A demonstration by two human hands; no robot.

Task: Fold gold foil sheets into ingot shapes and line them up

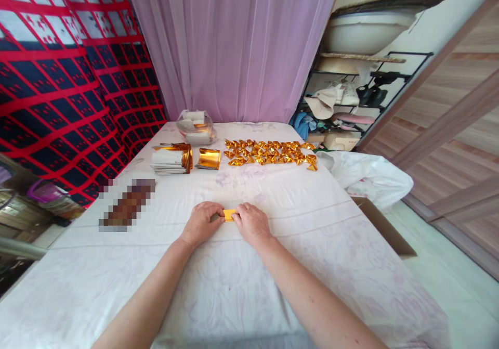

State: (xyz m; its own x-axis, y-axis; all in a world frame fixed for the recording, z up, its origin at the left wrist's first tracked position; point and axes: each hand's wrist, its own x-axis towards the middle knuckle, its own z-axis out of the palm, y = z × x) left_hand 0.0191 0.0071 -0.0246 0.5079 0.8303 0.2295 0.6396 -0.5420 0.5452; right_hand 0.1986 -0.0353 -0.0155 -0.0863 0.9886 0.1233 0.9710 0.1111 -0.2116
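A sheet of gold foil paper, partly folded, lies low over the cloth between my hands, its gold side showing and a pale strip at its far side. My left hand pinches its left end with thumb and fingers. At the right end my right hand grips it the same way. Fingers cover both ends of the sheet. Beyond, several folded gold paper ingots stand in rows. A stack of gold foil sheets and a larger pile of grey-backed foil sheets lie to their left.
A clear plastic bag with more sheets sits at the table's far edge. A pixelated brown object lies at left. White plastic bags and a cardboard box flank the right edge. Behind hangs a purple curtain.
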